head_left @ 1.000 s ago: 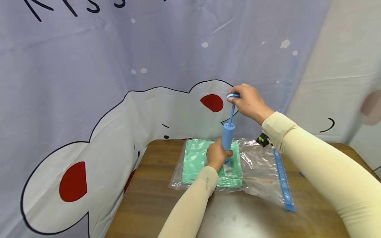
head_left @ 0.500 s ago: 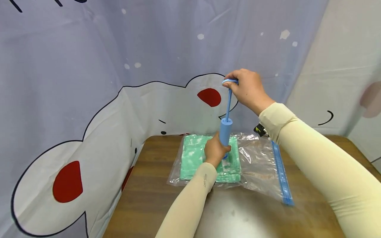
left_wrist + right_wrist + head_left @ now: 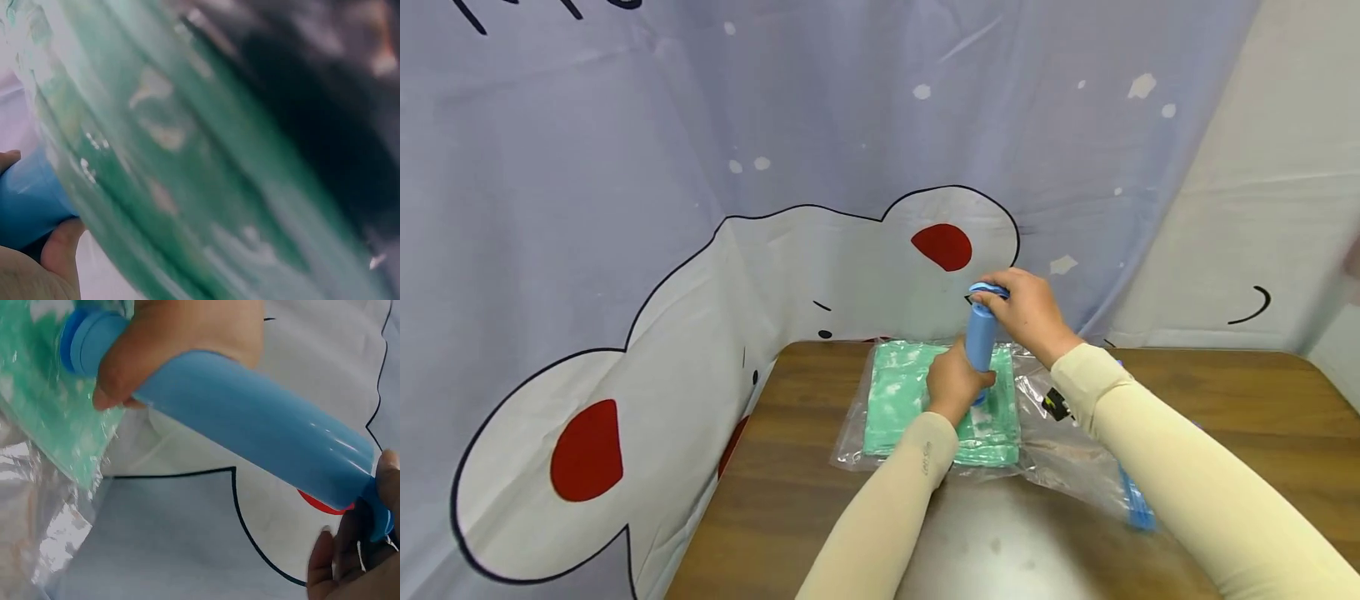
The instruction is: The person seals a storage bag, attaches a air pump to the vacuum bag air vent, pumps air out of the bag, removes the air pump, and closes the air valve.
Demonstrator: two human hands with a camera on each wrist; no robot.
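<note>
A blue hand pump (image 3: 981, 337) stands over a clear vacuum storage bag (image 3: 1060, 450) with folded green cloth (image 3: 895, 400) inside. My left hand (image 3: 953, 383) grips the lower barrel of the pump, whose base sits against the bag. With my right hand (image 3: 1026, 312) I hold the pump's handle (image 3: 988, 289), which is down at the top of the barrel. In the right wrist view the full barrel (image 3: 250, 419) shows between both hands. The left wrist view has the green cloth (image 3: 137, 137) close up, with part of the blue barrel (image 3: 31, 194) at its left.
The wooden table (image 3: 775, 475) carries the bag near its back edge. A blue zip strip (image 3: 1138, 500) runs along the bag's right end, partly hidden by my right sleeve. Behind the table hangs a printed curtain (image 3: 820, 267).
My right hand rose slightly with the handle, then came down to the barrel, so the pump rod no longer shows. My left hand kept its grip on the barrel.
</note>
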